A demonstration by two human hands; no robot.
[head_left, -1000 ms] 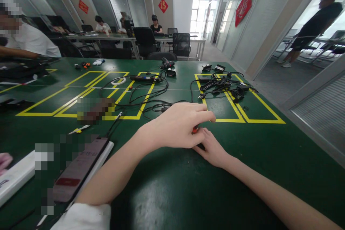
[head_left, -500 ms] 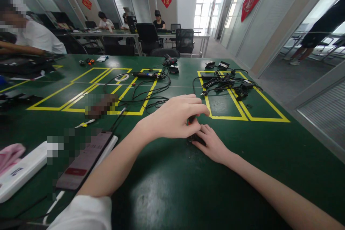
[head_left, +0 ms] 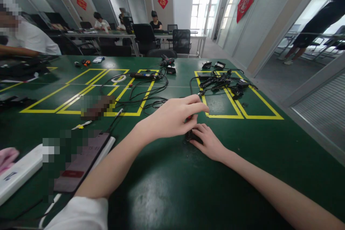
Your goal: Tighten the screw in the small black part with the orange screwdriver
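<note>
My left hand [head_left: 176,116] is closed around the upper end of a small screwdriver with a red and black handle [head_left: 189,117], mostly hidden by the fingers. The tool stands upright, and its thin shaft points down at a small black part [head_left: 188,136] on the green table. My right hand [head_left: 208,141] lies low on the table just to the right. Its thumb and fingers are closed on the black part, covering most of it, so its exact kind cannot be made out.
Black cables and adapters [head_left: 223,82] lie in the taped boxes at the back right. A power drill [head_left: 167,60] and more cables [head_left: 151,90] are behind my left hand. A phone [head_left: 83,161] and a white power strip [head_left: 20,172] lie at left. Another person [head_left: 37,37] sits far left.
The whole view has shifted slightly, so the table and background sit a little further left. Both hands keep nearly the same place; the left fingers have moved slightly on the screwdriver.
</note>
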